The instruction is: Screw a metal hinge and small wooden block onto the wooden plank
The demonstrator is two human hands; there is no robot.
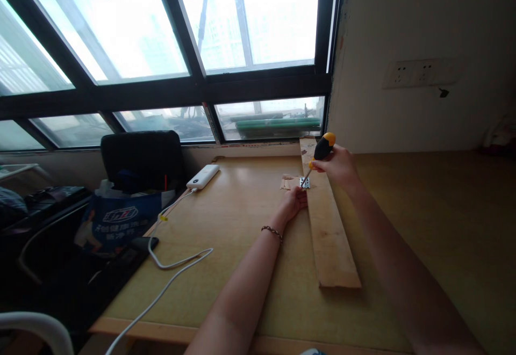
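In my right hand [337,167] is a screwdriver [323,147] with a yellow and black handle, tilted so its shaft points down and left. The shaft ends over a small silver metal plate with holes [305,183], perhaps a hinge, on a long wooden board [332,237]. My left hand [295,203] lies against the board's left edge, just below the plate. Its fingers are curled near the screwdriver's tip; what they grip is hidden. A short piece of wood [287,182] sticks out left of the plate.
A white power bank [203,176] with a white cable [177,263] lies on the wooden table [242,226]. Left of the table are a black chair [143,156] and a blue bag [116,221]. Windows and a wall with sockets [421,72] stand behind.
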